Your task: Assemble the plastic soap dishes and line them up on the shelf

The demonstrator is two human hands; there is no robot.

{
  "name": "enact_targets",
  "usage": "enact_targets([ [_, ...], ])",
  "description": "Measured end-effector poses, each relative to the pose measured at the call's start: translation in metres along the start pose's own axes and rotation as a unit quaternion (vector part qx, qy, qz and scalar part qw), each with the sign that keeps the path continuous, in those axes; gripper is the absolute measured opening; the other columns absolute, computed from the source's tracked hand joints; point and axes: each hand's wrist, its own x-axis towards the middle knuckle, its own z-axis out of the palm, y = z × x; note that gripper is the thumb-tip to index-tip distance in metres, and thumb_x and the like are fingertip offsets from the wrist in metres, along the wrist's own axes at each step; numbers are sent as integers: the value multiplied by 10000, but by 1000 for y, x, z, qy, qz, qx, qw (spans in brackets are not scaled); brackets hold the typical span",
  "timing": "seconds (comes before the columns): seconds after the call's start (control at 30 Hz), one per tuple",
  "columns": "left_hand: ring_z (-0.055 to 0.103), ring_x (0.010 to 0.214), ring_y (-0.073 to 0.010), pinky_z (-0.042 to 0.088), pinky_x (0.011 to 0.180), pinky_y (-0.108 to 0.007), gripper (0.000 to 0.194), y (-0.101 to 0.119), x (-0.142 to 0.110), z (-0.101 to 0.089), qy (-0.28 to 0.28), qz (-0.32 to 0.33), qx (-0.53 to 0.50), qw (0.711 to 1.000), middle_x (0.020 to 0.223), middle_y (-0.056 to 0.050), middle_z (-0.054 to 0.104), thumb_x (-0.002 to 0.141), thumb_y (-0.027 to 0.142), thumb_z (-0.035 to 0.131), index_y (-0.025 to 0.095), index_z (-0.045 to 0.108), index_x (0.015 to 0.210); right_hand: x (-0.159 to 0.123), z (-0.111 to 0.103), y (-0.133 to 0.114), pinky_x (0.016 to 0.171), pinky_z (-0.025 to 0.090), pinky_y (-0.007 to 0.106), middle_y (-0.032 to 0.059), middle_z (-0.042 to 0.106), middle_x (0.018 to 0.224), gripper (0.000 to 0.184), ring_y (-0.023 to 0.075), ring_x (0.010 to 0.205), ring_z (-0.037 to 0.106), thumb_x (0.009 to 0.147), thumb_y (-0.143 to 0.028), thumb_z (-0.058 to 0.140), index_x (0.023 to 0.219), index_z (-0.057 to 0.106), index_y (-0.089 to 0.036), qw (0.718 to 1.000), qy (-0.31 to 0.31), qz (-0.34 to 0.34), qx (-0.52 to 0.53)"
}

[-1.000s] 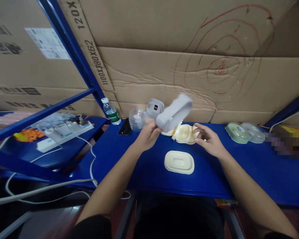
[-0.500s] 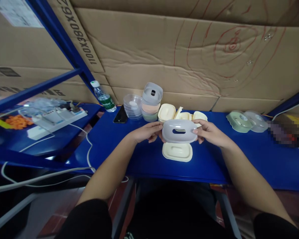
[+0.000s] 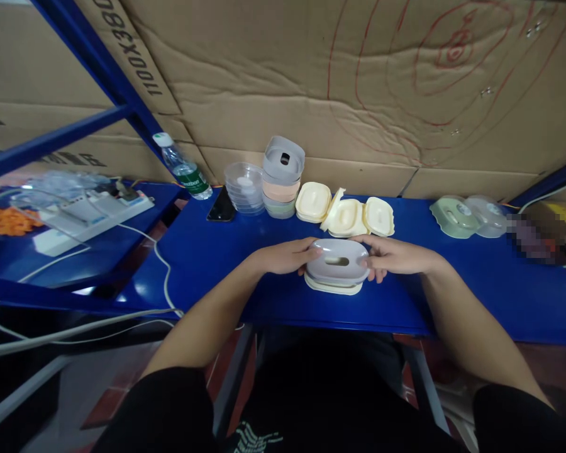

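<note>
A grey oval plastic cover with a slot in its middle (image 3: 338, 272) is gripped at both ends. My left hand (image 3: 290, 255) closes on its left end, thumb on top. At the opposite end, my right hand (image 3: 390, 255) has thumb and fingers around the edge. Directly beneath lies a cream tray-like plastic piece (image 3: 332, 288), mostly hidden by the cover, with its front rim showing. Whether the two pieces touch I cannot tell. Behind my hands sit several cream plastic pieces (image 3: 346, 217).
Left of the cream pieces are stacked coloured containers (image 3: 282, 189), clear bowls (image 3: 244, 195), a phone (image 3: 221, 205) and a water bottle (image 3: 186, 171). A power strip (image 3: 94, 220) is at far left. Green and clear containers (image 3: 455, 217) stand to the right on the blue table (image 3: 453, 296).
Both hands have lowered the grey cover over the cream piece, which it now mostly hides. The head view has tilted down slightly.
</note>
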Motion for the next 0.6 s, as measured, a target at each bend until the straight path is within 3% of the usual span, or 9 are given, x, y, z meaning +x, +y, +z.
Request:
enact_targets([
  [0.07, 703, 831, -239, 506, 744, -328, 666, 3, -2, 4, 2, -30, 106, 994, 1040, -125, 753, 1014, 629, 411, 150, 499, 1470, 3, 0, 3, 511, 570, 227, 64, 778, 804, 754, 168, 600, 737, 986, -425, 652, 1613, 326, -164, 1000, -21, 4, -20],
  [0.17, 671, 1173, -343, 487, 932, -391, 752, 8, -3, 10, -12, -96, 264, 960, 1367, -194, 671, 1001, 627, 405, 160, 361, 1589, 13, 3, 10, 492, 558, 219, 50, 772, 774, 804, 163, 577, 726, 978, -412, 662, 1642, 281, -164, 997, -55, 25, -55],
  [0.27, 627, 1274, -376, 471, 980, -428, 807, 8, -1, 13, -4, -136, 320, 938, 1463, -237, 601, 994, 627, 389, 131, 285, 1622, 22, 7, 17, 470, 549, 218, 36, 750, 714, 856, 162, 549, 710, 980, -413, 660, 1662, 223, -138, 996, -67, 31, -55],
  [0.37, 678, 1177, -368, 493, 883, -384, 797, 1, 1, 7, 68, -121, 311, 940, 1361, -222, 677, 950, 666, 490, 144, 436, 1550, 26, 12, 19, 475, 560, 227, 35, 749, 727, 884, 168, 570, 714, 975, -436, 666, 1674, 204, -154, 999, -37, 13, -32],
  [0.5, 709, 858, -255, 454, 680, -295, 550, -11, -3, -16, 172, -28, 236, 956, 963, -83, 772, 901, 668, 602, 210, 725, 1180, 25, 15, 17, 475, 565, 242, 43, 753, 746, 947, 172, 570, 711, 959, -487, 682, 1684, 172, -154, 999, 16, -2, -31],
  [0.57, 641, 691, -193, 425, 625, -279, 438, -15, -9, -31, 261, 21, 192, 946, 752, -16, 701, 917, 621, 611, 225, 753, 1042, 23, 14, 15, 496, 567, 243, 42, 755, 766, 944, 157, 562, 700, 958, -490, 687, 1685, 178, -168, 999, 31, -11, -43],
  [0.6, 607, 655, -179, 428, 629, -280, 400, -17, -11, -39, 331, 35, 182, 925, 706, -1, 664, 930, 588, 610, 226, 752, 1025, 22, 13, 15, 511, 570, 246, 43, 758, 784, 929, 152, 565, 697, 957, -489, 690, 1681, 199, -179, 998, 37, -15, -48],
])
